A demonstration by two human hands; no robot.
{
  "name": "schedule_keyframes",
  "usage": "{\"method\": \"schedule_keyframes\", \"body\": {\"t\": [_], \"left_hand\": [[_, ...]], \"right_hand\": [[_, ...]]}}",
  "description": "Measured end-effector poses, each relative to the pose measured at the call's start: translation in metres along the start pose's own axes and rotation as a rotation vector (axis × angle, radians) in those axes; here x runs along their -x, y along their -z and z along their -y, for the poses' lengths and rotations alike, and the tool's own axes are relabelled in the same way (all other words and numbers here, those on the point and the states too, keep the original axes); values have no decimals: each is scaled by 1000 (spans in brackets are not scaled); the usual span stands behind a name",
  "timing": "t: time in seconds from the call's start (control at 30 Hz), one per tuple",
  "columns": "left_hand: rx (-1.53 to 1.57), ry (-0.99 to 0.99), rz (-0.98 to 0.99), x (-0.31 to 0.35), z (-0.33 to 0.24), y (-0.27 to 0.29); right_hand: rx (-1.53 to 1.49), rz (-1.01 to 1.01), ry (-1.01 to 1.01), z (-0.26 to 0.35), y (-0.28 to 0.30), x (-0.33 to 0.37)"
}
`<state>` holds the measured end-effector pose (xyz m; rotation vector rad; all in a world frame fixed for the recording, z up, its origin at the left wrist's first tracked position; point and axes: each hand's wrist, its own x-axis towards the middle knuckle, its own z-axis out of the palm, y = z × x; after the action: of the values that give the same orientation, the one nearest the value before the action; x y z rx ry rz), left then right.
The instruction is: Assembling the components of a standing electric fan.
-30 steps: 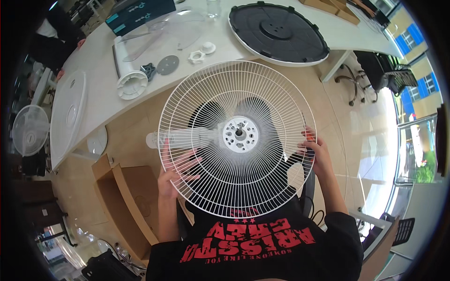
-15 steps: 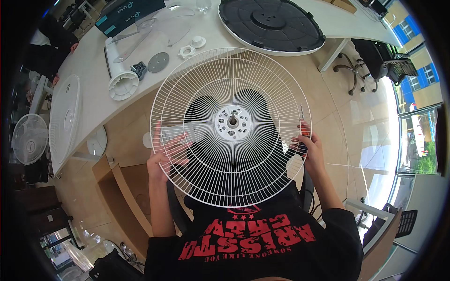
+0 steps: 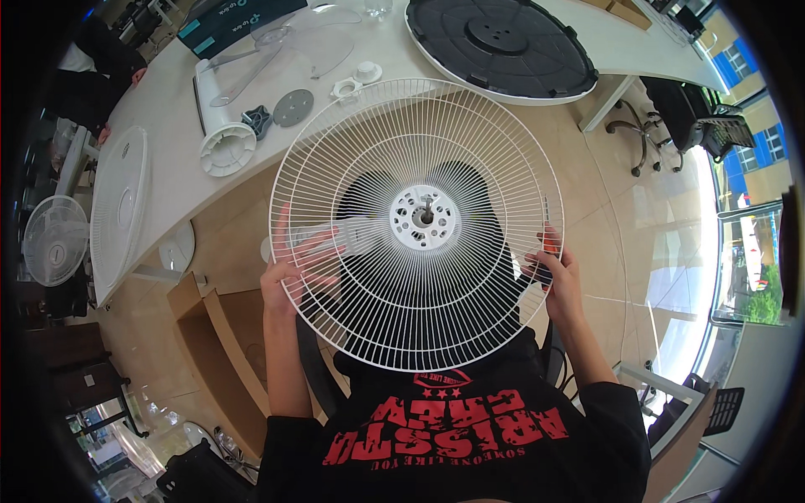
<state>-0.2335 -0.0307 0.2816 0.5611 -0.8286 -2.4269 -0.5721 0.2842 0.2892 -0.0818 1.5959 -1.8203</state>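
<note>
A round white wire fan grille (image 3: 406, 225) faces up over my lap, with a metal motor shaft (image 3: 428, 211) sticking out through its hub. Behind the wires, left of the hub, the pale motor housing (image 3: 356, 235) shows in part. My left hand (image 3: 283, 281) grips the left rim, its fingers spread behind the wires. At the right rim my right hand (image 3: 563, 281) is closed round a screwdriver (image 3: 550, 241) with an orange and black handle, its shank pointing away from me. Wires partly cover both hands' fingers.
On the white table (image 3: 180, 117) lie a fan stand neck (image 3: 226, 149), a dark star-shaped knob (image 3: 257, 122), a grey disc (image 3: 293, 107), a white ring nut (image 3: 345, 87), clear fan blades (image 3: 272, 52) and a black round base (image 3: 503, 50). An open cardboard box (image 3: 220, 352) stands left on the floor.
The grille has tilted slightly and sits a little farther right, so the shaft now shows more from the side. Both hands keep their hold. The whole view has shifted slightly.
</note>
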Motion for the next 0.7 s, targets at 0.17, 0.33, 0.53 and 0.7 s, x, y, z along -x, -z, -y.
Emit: {"method": "schedule_keyframes", "body": {"t": [0.17, 0.33, 0.53, 0.7], "left_hand": [[15, 25, -19, 4, 0, 8], [28, 45, -32, 0, 0, 10], [33, 48, -30, -8, -5, 8], [35, 51, 7, -10, -10, 5]], "right_hand": [[-15, 4, -34, -5, 4, 2], [-26, 0, -48, -3, 1, 17], [-17, -24, 76, -6, 6, 39], [30, -55, 140, 9, -2, 47]]}}
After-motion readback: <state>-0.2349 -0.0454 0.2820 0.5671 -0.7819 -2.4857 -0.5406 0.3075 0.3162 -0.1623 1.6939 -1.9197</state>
